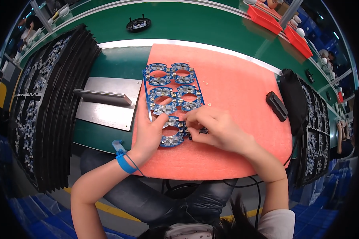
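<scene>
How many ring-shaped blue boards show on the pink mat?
5 clear boards: top-left, top-right, middle-left, middle-right, bottom-left; the right hand may hide another.

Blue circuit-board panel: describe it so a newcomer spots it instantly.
Find the central pink mat. Over its left half, the blue circuit-board panel reaches up from between the left hand and the right hand. Unlike the boards in the black trays at both sides, its rings are joined in two columns with pink showing through.
</scene>
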Action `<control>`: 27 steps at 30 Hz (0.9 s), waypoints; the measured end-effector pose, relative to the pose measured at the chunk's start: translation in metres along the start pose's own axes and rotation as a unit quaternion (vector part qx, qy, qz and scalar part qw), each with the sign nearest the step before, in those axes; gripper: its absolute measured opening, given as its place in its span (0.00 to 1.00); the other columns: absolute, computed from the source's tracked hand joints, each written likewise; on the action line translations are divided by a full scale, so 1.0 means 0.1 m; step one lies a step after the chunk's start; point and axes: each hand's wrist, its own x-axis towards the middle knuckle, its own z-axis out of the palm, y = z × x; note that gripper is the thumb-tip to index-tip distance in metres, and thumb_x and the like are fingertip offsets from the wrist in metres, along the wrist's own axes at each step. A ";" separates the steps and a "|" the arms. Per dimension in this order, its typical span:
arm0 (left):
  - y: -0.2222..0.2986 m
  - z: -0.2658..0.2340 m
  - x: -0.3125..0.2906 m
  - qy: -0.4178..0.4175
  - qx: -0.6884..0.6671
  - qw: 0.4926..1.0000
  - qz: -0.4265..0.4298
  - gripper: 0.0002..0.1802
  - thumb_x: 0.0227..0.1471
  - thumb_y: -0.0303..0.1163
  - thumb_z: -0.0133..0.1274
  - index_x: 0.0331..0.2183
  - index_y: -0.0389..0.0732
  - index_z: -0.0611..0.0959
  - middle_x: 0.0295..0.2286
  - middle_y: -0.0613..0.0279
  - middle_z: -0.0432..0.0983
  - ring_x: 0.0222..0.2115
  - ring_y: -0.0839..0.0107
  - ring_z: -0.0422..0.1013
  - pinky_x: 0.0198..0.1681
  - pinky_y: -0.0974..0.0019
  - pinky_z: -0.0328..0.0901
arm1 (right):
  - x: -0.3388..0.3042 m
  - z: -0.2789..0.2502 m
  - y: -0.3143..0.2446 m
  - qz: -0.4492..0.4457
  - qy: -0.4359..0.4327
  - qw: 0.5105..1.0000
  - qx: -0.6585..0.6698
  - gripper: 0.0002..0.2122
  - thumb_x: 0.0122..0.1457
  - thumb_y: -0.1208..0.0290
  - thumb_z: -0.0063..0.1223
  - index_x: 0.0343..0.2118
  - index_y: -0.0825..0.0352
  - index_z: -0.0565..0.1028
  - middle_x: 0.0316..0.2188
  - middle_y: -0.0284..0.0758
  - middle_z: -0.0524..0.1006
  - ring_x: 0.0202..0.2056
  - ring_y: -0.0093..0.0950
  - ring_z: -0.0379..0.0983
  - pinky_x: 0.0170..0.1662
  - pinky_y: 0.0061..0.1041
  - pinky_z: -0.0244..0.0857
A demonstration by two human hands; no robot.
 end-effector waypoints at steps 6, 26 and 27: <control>0.00 0.00 0.01 0.006 0.012 1.000 0.001 0.39 0.48 0.10 0.38 0.62 0.39 0.53 0.52 0.53 0.63 0.53 0.62 0.67 0.54 0.60 0.70 | 0.01 0.04 0.04 -0.075 -0.014 0.996 -0.051 0.10 0.48 0.77 0.63 0.35 0.66 0.77 0.43 0.36 0.77 0.39 0.34 0.75 0.42 0.32 0.71; -0.06 0.00 0.00 0.019 0.020 0.999 0.027 0.34 0.50 0.16 0.40 0.60 0.39 0.57 0.51 0.52 0.66 0.53 0.65 0.67 0.51 0.63 0.69 | 0.09 0.13 0.03 0.105 0.004 0.975 0.196 0.06 0.50 0.78 0.62 0.32 0.68 0.79 0.43 0.34 0.79 0.34 0.27 0.76 0.33 0.24 0.73; -0.07 -0.01 0.01 0.011 0.036 0.999 0.033 0.32 0.53 0.18 0.39 0.60 0.40 0.56 0.52 0.52 0.64 0.55 0.63 0.65 0.51 0.63 0.70 | 0.10 0.20 0.05 0.044 0.046 0.988 0.139 0.07 0.50 0.77 0.63 0.33 0.68 0.79 0.42 0.35 0.79 0.35 0.28 0.76 0.34 0.25 0.72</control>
